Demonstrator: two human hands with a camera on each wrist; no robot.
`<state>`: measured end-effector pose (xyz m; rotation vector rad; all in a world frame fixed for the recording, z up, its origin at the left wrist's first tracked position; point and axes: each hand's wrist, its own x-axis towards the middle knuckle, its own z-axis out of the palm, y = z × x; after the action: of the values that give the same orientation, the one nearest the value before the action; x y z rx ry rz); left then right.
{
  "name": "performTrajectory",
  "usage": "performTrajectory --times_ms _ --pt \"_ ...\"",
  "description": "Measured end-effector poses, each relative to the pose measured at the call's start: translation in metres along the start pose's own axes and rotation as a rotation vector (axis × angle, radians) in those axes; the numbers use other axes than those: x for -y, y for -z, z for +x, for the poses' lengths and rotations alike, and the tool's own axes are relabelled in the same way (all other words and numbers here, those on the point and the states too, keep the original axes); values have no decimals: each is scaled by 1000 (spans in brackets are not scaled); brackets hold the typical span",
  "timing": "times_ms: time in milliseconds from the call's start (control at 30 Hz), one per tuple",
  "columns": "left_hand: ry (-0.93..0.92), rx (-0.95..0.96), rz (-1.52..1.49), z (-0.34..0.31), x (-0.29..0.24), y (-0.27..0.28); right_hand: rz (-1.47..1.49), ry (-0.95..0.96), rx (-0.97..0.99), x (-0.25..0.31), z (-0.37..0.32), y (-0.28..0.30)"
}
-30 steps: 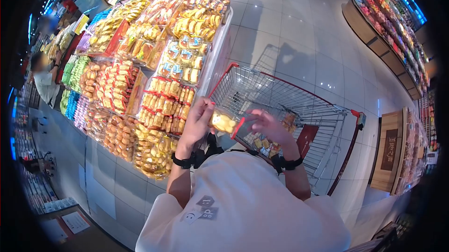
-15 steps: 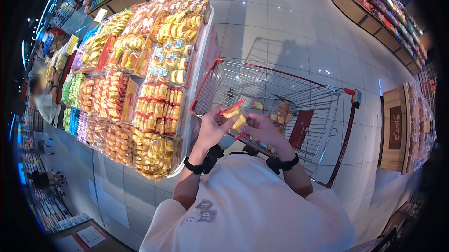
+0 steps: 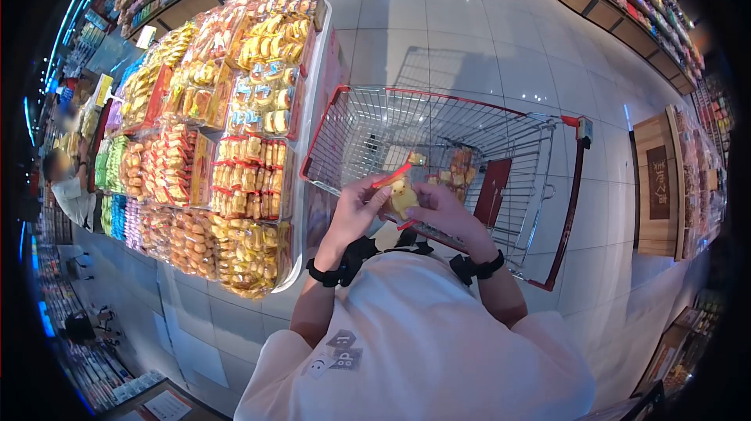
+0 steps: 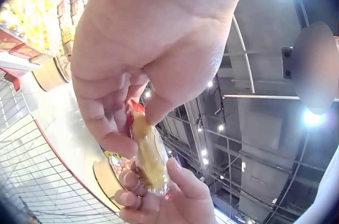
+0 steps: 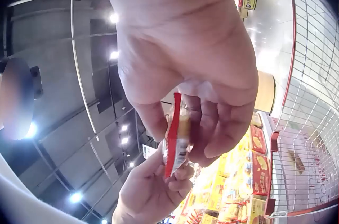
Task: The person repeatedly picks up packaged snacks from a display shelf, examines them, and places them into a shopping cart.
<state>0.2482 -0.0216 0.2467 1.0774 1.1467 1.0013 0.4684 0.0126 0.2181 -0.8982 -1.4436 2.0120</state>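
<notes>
A bear-shaped yellow bread in a clear wrapper with red ends (image 3: 404,198) is held between both hands over the near side of a shopping cart (image 3: 344,125). My left hand (image 3: 356,214) pinches one end of the wrapper between thumb and fingers. At the other end, my right hand (image 3: 446,210) grips it with thumb and fingertips. In the left wrist view the bread (image 4: 150,155) is seen edge-on between the two hands. The right wrist view shows a red seal and a barcode on the packet (image 5: 177,142).
Left of the cart stands a display (image 3: 250,179) piled with packaged breads and cakes. Several packets (image 3: 461,167) lie in the cart, whose red handle (image 3: 565,241) is on the right. A wooden stand (image 3: 657,179) is farther right. Another person (image 3: 74,186) stands beyond the display.
The right hand, apart from the packet with spread fingers at first, now grips it too. The packet has turned more upright. The display and cart have shifted left in the head view.
</notes>
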Motion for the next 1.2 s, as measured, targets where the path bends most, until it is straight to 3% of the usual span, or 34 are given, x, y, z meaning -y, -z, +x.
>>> performTrajectory --times_ms 67,133,167,233,267,333,400,467,500,667,733,800,833,867,933,967,1000,1067,1100,1167,1200 --pt "-6 25 40 -2 11 3 -34 17 6 -8 -1 10" --pt "-15 46 77 -6 19 6 -349 17 -184 -20 -1 26" --pt "-8 56 113 -10 21 7 -346 18 -183 -31 0 35" --pt "2 60 148 -17 23 12 -59 -49 -364 -59 4 53" --pt "50 82 170 -21 22 16 -57 -52 -359 -66 5 60" --pt "99 99 189 -29 24 24 283 -170 -474 -83 6 76" --pt "100 46 118 -37 30 29 236 -158 -544 -126 10 100" --pt "118 15 108 -45 33 36 52 -441 -601 -152 3 117" --pt "138 -10 102 -48 34 39 45 -442 -593 -161 -1 120" --pt "102 -66 136 -62 35 51 334 -764 -486 -222 -5 156" --pt "119 -84 155 -65 35 54 366 -758 -464 -229 -3 175" --pt "133 -98 188 -69 36 56 453 -468 -446 -206 2 185" --pt "136 -110 184 -71 36 57 414 -453 -576 -190 11 185" --pt "131 -90 190 -72 35 58 407 -460 -565 -190 16 189" --pt "126 -74 194 -73 34 58 219 -405 -807 -190 22 197" --pt "115 -72 190 -73 32 57 127 -423 -831 -204 22 204" --pt "103 -69 186 -72 31 57 121 -421 -829 -269 12 246" --pt "88 -79 207 -69 33 60 -791 -207 -201 -377 25 307" --pt "79 -87 232 -69 36 62 -798 -205 -193 -343 -16 270" --pt "82 -91 225 -67 42 68 223 -602 -460 -221 -1 175" --pt "87 -85 226 -67 43 71 217 -605 -453 -214 -1 167"
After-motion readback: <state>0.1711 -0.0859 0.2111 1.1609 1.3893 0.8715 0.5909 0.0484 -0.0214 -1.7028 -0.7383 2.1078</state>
